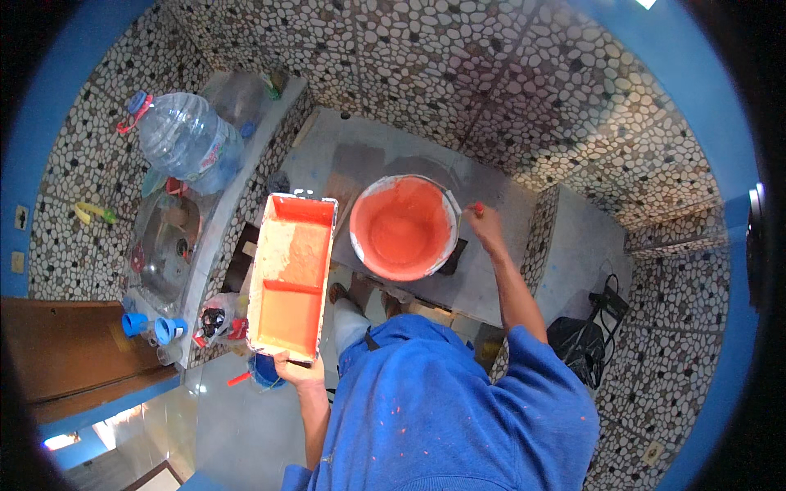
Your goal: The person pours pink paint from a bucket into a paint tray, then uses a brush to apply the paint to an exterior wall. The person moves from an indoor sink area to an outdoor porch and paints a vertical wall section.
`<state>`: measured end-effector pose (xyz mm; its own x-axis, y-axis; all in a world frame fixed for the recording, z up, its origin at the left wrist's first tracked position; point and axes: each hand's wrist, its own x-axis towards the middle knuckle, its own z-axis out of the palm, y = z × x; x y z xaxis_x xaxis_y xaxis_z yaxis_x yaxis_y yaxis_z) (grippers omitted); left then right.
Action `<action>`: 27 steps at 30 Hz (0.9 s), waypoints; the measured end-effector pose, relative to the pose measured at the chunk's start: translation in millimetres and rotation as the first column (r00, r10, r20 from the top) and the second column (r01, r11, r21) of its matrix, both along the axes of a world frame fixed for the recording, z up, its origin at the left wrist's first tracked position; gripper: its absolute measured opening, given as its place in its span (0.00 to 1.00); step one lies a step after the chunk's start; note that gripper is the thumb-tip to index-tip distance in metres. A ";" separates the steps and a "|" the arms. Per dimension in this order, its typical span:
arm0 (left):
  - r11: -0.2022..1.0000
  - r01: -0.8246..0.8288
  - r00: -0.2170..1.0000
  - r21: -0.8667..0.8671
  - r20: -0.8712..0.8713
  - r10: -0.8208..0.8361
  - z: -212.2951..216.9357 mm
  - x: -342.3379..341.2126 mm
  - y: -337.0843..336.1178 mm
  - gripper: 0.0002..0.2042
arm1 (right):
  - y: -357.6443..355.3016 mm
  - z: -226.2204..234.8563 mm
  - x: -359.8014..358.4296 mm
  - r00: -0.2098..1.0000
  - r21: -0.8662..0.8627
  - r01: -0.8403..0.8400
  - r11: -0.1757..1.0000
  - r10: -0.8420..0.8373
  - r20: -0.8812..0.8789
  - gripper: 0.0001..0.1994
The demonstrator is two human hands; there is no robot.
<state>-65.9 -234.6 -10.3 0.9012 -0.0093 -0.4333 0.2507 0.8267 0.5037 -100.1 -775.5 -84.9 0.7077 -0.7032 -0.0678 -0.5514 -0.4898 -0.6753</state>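
My left hand (300,371) grips the near end of a long paint tray (286,286), thumb over its rim. The tray's two compartments are coated with orange paint, and its outer edges are white and smeared. To the right of the tray, a round bucket (404,229) with a white rim stands on the grey counter, its inside covered in orange paint. My right hand (485,227) is closed just beside the bucket's right rim. A small red thing (478,209) shows at its fingers; its kind is too small to tell.
A large clear water bottle (185,139) stands by the metal sink (174,245) on the left. Blue cups (169,330) sit at that counter's near end. A black bag (577,344) lies at the right. Pebble-patterned walls (426,65) enclose the grey counter (323,143).
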 end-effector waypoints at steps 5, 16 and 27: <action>0.999 -0.032 0.998 -0.013 -0.059 0.031 -12.2 -2.3 6.3 0.34 | 22.9 -33.3 5.3 0.966 0.470 0.201 0.859 -0.094 -0.242 0.23; 0.998 -0.056 0.997 0.007 -0.053 0.056 -26.9 -5.4 30.0 0.32 | 31.9 13.1 48.9 0.997 0.192 -0.034 0.981 0.046 -0.057 0.18; 0.992 -0.115 0.986 0.050 -0.116 0.120 -41.2 17.0 9.7 0.32 | 8.9 201.7 74.4 0.980 0.072 -0.118 0.990 0.104 0.167 0.14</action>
